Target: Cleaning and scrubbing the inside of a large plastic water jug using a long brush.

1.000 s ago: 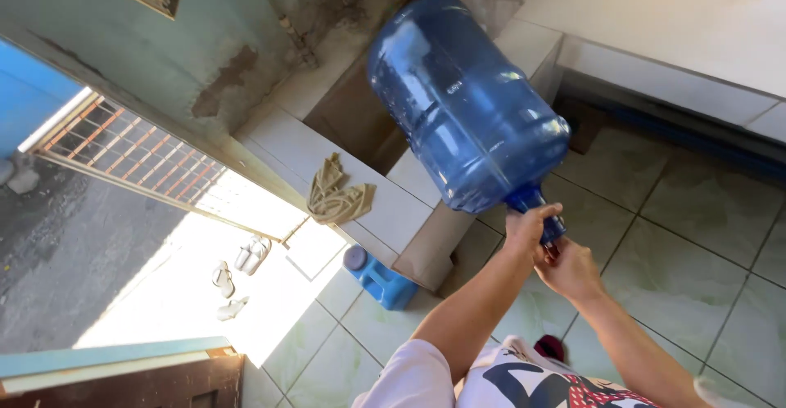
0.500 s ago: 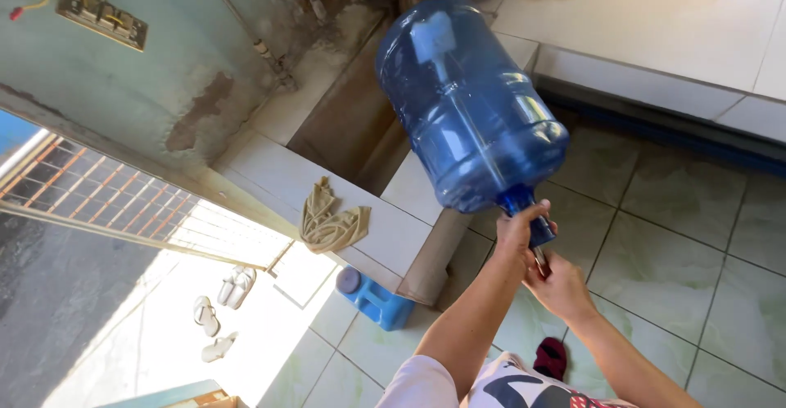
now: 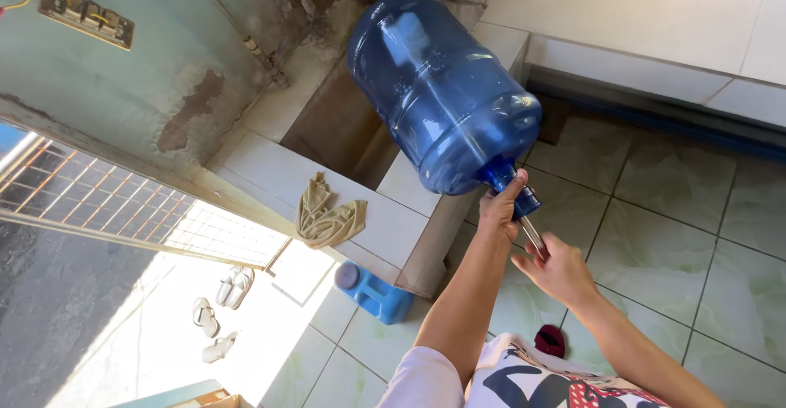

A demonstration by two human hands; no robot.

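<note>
the big translucent blue plastic water jug (image 3: 442,89) tilts above the white tiled ledge (image 3: 278,183). the left hand (image 3: 501,205) grips its neck; the right hand (image 3: 557,267) clasps a thin rod (image 3: 530,233) entering the mouth.

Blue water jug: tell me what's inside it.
The blue water jug looks empty through its clear wall. A thin rod enters its neck, held by the right hand; the left hand hides the mouth.

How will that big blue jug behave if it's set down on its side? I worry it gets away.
The jug looks round-bodied, so it would probably roll. It appears empty, so likely light for its size. The left hand grips only the narrow neck, so it may swing.
</note>
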